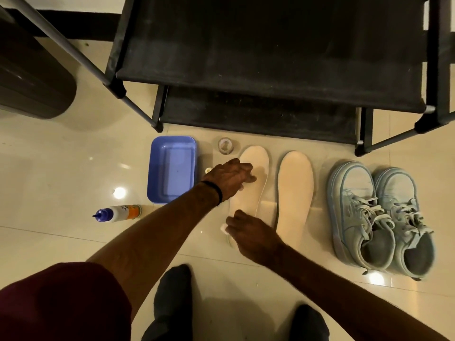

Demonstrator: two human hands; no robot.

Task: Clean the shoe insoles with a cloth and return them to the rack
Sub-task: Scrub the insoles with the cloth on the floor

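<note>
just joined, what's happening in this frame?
A person is working on the left insole on the floor in front of the shoe rack. The left hand rests on its upper part, while the right hand holds a small white cloth at its heel end. The second insole lies beside it, untouched, with the sneakers to its right. Nothing is back on the rack yet.
</note>
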